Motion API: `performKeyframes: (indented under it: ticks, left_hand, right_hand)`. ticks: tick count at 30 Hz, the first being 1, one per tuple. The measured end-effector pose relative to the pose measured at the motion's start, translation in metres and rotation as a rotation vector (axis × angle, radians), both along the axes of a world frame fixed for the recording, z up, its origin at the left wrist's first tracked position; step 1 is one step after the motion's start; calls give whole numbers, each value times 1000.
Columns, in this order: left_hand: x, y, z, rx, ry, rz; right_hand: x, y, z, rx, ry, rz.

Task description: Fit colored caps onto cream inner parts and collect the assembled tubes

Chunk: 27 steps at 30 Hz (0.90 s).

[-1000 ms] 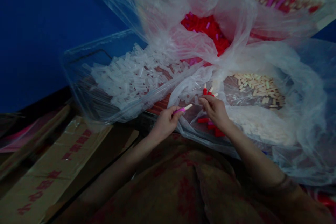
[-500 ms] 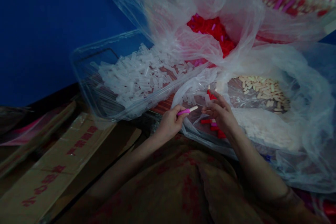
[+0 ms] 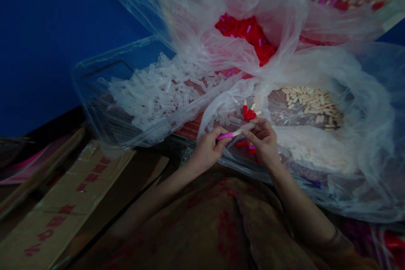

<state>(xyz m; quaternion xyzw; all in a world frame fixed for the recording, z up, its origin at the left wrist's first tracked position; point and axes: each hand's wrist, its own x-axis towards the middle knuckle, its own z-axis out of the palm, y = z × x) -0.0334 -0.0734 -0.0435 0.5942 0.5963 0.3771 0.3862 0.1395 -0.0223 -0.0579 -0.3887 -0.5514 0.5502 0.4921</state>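
The left hand (image 3: 207, 149) pinches a pink stick (image 3: 229, 135). The right hand (image 3: 262, 137) pushes a clear cap (image 3: 247, 128) on it. A crooked push could make the cap slip off.

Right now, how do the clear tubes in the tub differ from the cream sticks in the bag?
The clear tubes are see-through and heaped high in a rigid plastic tub; the cream sticks are opaque, fewer, and spread thin in a soft plastic bag. The tubes lie left of both hands, the sticks right. Both are small loose cylinders.
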Motion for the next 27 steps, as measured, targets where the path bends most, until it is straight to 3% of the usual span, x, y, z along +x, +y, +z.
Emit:
performKeyframes:
  ticks: [4, 11, 15, 18, 22, 27]
  left_hand:
    - [2, 2, 1, -21, -63, -31]
    - [4, 1, 7, -21, -105, -64]
    - [10, -1, 7, -7, -29, -77]
    - [16, -4, 8, 67, 62, -66]
    - [25, -7, 8, 306, 281, -92]
    - [30, -4, 1, 537, 533, -227]
  right_hand:
    - [7, -1, 3, 43, -104, 103]
    - [25, 3, 15, 636, -587, 175]
    - [30, 2, 19, 794, -745, 254]
    - [30, -2, 23, 858, -831, 209]
    - [34, -7, 28, 727, -861, 217]
    - [42, -8, 30, 256, -804, 344]
